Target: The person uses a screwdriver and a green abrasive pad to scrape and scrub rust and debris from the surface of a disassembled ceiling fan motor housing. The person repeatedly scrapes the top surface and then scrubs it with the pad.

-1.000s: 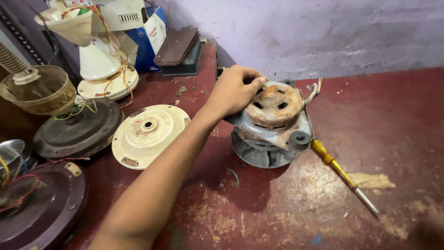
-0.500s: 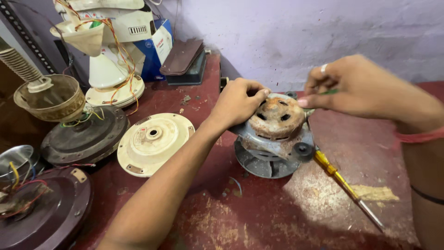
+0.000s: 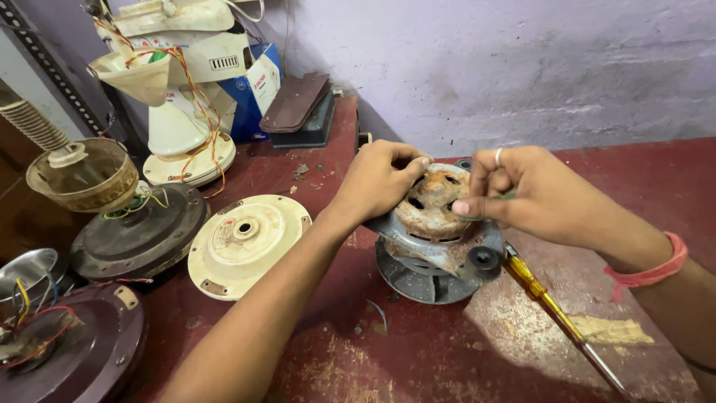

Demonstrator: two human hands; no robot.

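Observation:
A rusty electric motor (image 3: 438,250) with a grey metal housing stands on the red table (image 3: 313,358). My left hand (image 3: 377,183) grips the motor's rusty top plate from the left, thumb and fingers closed on its rim. My right hand (image 3: 533,194) is over the motor's right side, its fingers pinched on a thin green object (image 3: 506,197) that is mostly hidden in the hand. A ring shows on one finger and a pink band on the wrist. A yellow-handled screwdriver (image 3: 548,302) lies on the table just right of the motor, untouched.
A cream round fan cover (image 3: 246,239) lies left of the motor, beside a dark fan motor (image 3: 138,231) with loose wires. A white fan base (image 3: 186,142), a blue box (image 3: 257,93) and a dark housing (image 3: 74,358) crowd the left. A purple wall (image 3: 522,67) stands behind.
My right hand came in from the right and settled over the motor's top with the green object. My left hand kept its hold on the motor. The view moved closer.

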